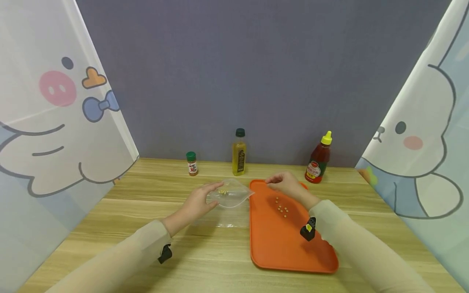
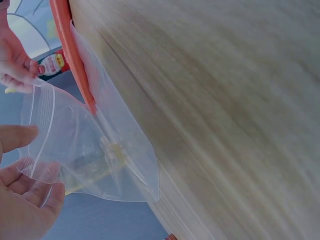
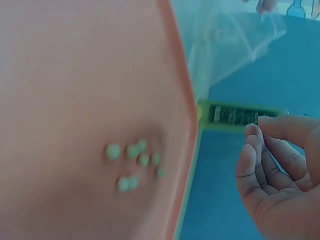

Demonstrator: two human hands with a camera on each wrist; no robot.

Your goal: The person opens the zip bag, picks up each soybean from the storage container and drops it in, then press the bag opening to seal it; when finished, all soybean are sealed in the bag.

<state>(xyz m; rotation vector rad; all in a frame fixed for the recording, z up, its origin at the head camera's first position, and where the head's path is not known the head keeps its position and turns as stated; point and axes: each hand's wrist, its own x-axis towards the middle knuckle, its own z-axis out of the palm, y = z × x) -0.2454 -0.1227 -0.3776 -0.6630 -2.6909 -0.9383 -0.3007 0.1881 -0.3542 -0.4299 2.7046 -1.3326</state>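
Note:
In the head view my left hand holds a clear zip bag by its mouth, thumb on one side and fingers on the other. The bag's mouth gapes, and several small pale-yellow round beans lie inside. My right hand hovers over the far end of an orange tray, apart from the bag. In the right wrist view its thumb and index fingertips are close together; whether a bean is between them I cannot tell. Several loose beans lie on the tray.
Along the back of the wooden table stand a small green-capped spice jar, a bottle of yellow oil and a red sauce bottle with a yellow cap. A grey panel rises behind them, with printed curtains at both sides.

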